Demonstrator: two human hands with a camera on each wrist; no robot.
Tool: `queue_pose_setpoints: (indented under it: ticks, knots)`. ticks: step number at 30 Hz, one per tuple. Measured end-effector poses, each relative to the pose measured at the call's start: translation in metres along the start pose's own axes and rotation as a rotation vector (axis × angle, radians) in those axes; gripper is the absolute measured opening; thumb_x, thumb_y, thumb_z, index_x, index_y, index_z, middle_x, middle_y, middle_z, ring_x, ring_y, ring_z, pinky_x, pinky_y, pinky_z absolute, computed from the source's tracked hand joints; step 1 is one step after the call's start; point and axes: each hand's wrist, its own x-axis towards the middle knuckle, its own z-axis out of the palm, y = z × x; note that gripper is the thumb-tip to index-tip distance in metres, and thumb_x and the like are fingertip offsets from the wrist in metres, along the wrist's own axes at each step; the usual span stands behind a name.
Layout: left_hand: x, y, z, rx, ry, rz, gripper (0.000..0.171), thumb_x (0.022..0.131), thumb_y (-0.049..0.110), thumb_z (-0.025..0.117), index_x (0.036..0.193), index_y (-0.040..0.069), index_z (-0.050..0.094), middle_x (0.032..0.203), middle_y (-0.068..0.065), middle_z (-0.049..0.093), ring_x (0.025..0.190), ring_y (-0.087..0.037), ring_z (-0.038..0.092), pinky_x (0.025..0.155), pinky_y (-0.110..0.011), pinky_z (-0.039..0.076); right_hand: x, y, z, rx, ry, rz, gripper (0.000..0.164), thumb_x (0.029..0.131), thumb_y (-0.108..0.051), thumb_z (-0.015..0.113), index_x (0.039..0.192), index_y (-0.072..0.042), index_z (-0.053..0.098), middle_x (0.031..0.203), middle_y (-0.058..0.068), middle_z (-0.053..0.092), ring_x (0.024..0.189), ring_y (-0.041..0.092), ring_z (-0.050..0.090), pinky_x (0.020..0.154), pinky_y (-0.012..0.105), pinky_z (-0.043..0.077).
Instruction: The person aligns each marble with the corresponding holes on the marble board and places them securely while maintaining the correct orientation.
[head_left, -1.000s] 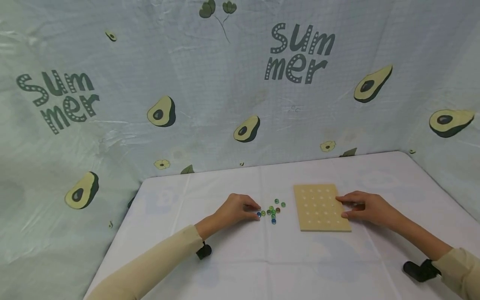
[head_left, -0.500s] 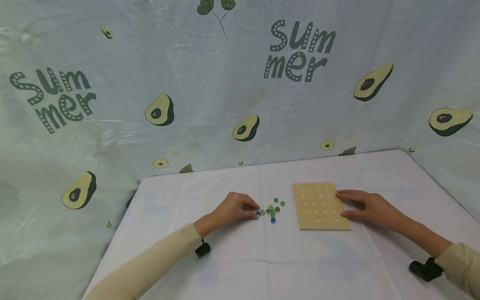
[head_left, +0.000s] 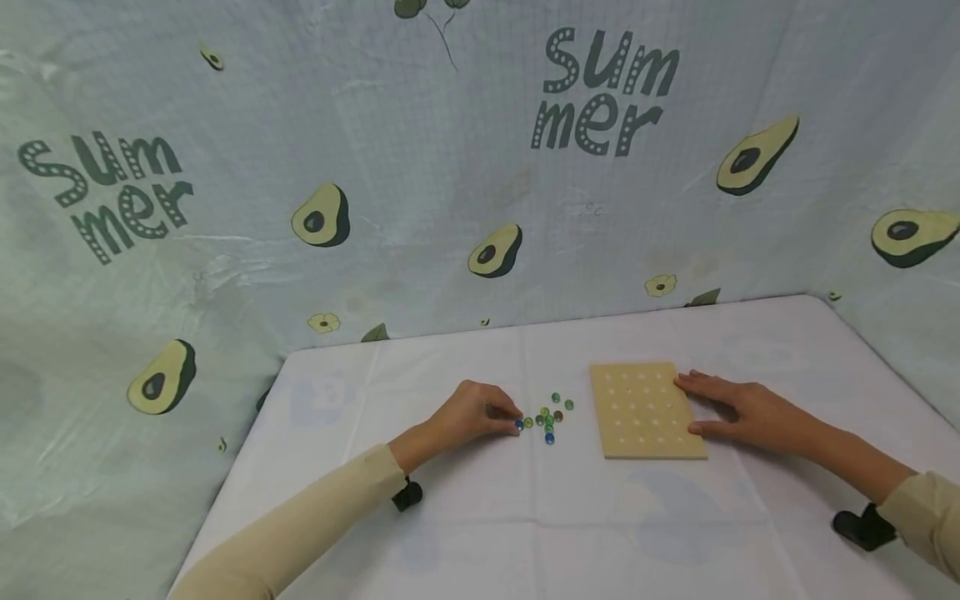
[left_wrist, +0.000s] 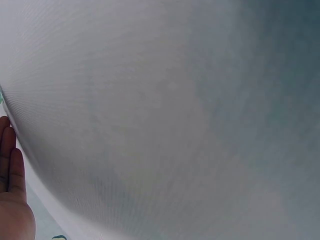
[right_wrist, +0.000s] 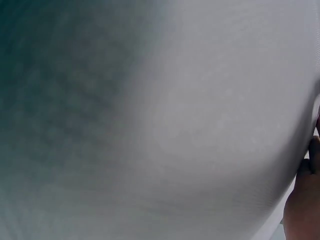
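Observation:
In the head view my left hand (head_left: 474, 415) pinches a blue glass marble (head_left: 519, 425) between thumb and fingertips at the left end of a small cluster. Right beside it lies a yellow-green marble (head_left: 528, 422). Several green and brown marbles continue to the right, with another blue marble (head_left: 550, 438) at the near side. My right hand (head_left: 742, 410) rests its thumb and fingertips along the right edge of a square, light wooden board (head_left: 637, 408) dotted with rows of small pale hollows. Both wrist views show mostly blurred cloth; parts of the left hand (left_wrist: 12, 185) and right hand (right_wrist: 304, 200) appear at the sides.
A white cloth (head_left: 480, 533) covers the table. Behind it hangs a pale curtain (head_left: 405, 167) printed with avocados and lettering. Two green marbles (head_left: 556, 397) lie slightly apart at the far side of the cluster, left of the board.
My right hand's fingers have straightened and spread a little along the board's edge. The left hand stays at the blue marble. The head view has shifted slightly.

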Motion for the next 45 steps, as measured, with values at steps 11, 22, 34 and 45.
queue_pose_setpoints:
  ticks: [11,22,34,45]
  knots:
    - [0.003,0.005,-0.003,0.063,-0.012,0.033,0.012,0.085,0.017,0.084,0.095,0.011,0.082,0.097,0.002,0.077,0.094,-0.01,0.071,0.085,-0.025,0.056,0.002,0.003,-0.008,-0.062,-0.005,-0.057,0.083,0.089,-0.064,0.067,0.152,-0.013,0.049,0.153,0.018,0.048,0.137,0.043,0.048,0.103,0.062,0.044]
    - [0.002,0.005,-0.002,0.053,-0.004,0.031,0.013,0.086,0.019,0.083,0.096,0.012,0.082,0.097,0.002,0.078,0.094,-0.01,0.072,0.085,-0.025,0.057,0.007,0.001,-0.013,-0.193,-0.005,-0.105,0.08,0.088,-0.068,0.065,0.144,-0.011,0.059,0.142,0.013,0.061,0.128,0.034,0.059,0.099,0.052,0.052]
    - [0.0,0.006,-0.007,0.001,0.033,0.012,0.013,0.087,0.014,0.082,0.099,0.009,0.082,0.099,0.0,0.078,0.097,-0.014,0.072,0.086,-0.035,0.058,0.009,0.006,-0.009,-0.143,0.0,-0.055,0.081,0.083,-0.07,0.069,0.143,-0.015,0.061,0.139,0.016,0.062,0.122,0.037,0.062,0.094,0.054,0.053]
    - [0.008,0.012,-0.009,-0.03,0.096,0.012,0.016,0.087,0.019,0.083,0.101,0.013,0.082,0.099,0.004,0.078,0.097,-0.008,0.071,0.089,-0.038,0.057,0.005,0.007,-0.007,-0.094,0.018,-0.045,0.078,0.086,-0.063,0.071,0.146,-0.016,0.058,0.144,0.017,0.057,0.127,0.041,0.058,0.096,0.058,0.051]
